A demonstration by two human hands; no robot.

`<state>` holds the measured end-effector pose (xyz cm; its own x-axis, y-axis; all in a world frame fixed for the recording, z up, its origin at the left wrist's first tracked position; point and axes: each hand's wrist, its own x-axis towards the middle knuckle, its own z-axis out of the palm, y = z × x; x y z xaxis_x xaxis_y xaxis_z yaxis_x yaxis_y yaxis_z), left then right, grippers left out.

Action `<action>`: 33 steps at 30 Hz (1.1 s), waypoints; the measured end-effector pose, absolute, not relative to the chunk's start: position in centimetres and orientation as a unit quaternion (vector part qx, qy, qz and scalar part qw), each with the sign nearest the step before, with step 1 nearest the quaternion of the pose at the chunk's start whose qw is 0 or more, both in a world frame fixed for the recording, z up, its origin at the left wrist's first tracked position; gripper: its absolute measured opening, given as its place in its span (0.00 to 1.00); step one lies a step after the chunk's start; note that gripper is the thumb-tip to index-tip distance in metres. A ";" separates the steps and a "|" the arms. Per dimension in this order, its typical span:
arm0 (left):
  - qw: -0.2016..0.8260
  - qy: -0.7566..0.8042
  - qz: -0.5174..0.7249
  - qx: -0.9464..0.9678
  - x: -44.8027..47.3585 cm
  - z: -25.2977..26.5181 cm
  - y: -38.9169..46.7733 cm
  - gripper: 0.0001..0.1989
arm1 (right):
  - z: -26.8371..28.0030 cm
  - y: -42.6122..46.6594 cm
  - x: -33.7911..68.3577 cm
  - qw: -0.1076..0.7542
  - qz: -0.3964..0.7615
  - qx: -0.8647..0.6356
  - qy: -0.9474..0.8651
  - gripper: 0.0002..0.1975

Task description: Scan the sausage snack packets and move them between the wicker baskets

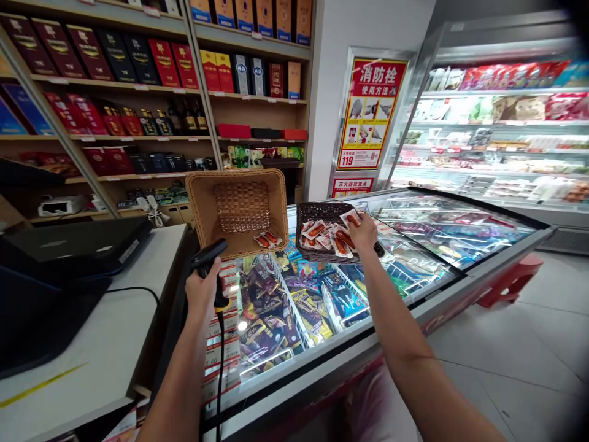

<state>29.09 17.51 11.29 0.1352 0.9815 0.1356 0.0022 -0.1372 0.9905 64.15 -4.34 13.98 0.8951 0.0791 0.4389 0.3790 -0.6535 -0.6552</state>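
My left hand (201, 291) is wrapped round the grip of a black barcode scanner (210, 253), whose cable hangs down over the freezer's edge. Just beyond the scanner stands a tan wicker basket (202, 212), tilted toward me, with a few packaged sausages (267, 239) at its lower right. My right hand (365, 232) pinches one wrapped sausage (352, 218) above the right side of a dark brown basket (322, 210). Several more wrapped sausages (317, 230) lie in that dark basket. Both baskets rest on the freezer's glass top.
Below the baskets is a chest freezer (368, 331) holding bagged frozen goods. A white counter (138, 288) with a black machine (92, 245) is on the left. Shelves of boxed bottles (133, 58) line the back. A red stool (510, 279) and a lit fridge (488, 129) are to the right.
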 end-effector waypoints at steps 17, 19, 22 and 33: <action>0.535 0.455 0.491 0.515 28.4 10.0 18.1 0.24 | 9.8 19.6 53.1 0.138 -0.135 -0.848 -0.494 0.05; 0.541 0.450 0.487 0.517 28.4 9.8 18.0 0.24 | 9.3 19.6 53.1 0.136 -0.132 -0.853 -0.486 0.07; 0.544 0.437 0.488 0.525 28.5 9.9 17.6 0.24 | 9.1 18.7 52.7 0.151 -0.138 -0.859 -0.470 0.14; 0.529 0.421 0.435 0.594 29.8 10.0 16.1 0.24 | 8.8 6.5 51.7 0.404 -0.208 -0.731 -0.508 0.11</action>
